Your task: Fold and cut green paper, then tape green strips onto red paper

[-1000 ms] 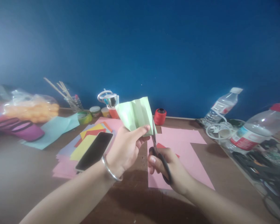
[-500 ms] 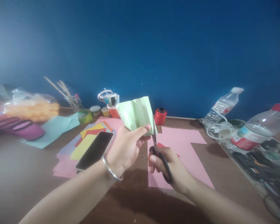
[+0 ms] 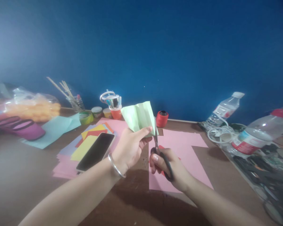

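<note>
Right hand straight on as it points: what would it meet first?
Probably the green paper; the scissors in the right hand overlap its right edge. Beyond that, likely the blue wall, though depth is unclear.

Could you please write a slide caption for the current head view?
Left hand holding creased green paper, right hand holding scissors at its edge.
</note>
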The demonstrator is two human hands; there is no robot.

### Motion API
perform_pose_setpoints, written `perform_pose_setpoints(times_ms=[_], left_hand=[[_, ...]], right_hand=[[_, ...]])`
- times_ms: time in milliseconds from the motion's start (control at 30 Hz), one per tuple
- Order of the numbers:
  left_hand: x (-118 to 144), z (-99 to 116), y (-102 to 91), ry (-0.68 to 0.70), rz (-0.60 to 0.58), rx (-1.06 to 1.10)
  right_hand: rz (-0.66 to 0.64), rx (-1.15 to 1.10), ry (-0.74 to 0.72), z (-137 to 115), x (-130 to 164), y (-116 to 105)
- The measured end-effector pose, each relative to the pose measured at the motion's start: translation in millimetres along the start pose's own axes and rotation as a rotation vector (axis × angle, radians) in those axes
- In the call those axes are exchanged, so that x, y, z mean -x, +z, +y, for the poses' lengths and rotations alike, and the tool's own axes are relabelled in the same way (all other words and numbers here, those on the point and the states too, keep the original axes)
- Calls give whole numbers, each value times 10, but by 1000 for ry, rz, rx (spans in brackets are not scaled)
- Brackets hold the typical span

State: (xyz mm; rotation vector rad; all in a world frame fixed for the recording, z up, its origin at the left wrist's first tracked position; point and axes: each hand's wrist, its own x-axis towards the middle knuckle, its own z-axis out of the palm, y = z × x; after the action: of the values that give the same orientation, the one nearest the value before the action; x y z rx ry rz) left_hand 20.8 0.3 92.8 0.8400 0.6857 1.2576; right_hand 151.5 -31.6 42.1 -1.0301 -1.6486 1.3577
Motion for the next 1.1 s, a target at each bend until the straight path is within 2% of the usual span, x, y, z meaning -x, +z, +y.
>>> perform_pose_setpoints(times_ms=[367,1100], left_hand=[[-66,-78,-43,-28,68,38],[-52,-87,-60,-20,31,17]], right_hand=[[-21,-97,30,145,-55,-9],[-25,-39,1,96,-38,-27]])
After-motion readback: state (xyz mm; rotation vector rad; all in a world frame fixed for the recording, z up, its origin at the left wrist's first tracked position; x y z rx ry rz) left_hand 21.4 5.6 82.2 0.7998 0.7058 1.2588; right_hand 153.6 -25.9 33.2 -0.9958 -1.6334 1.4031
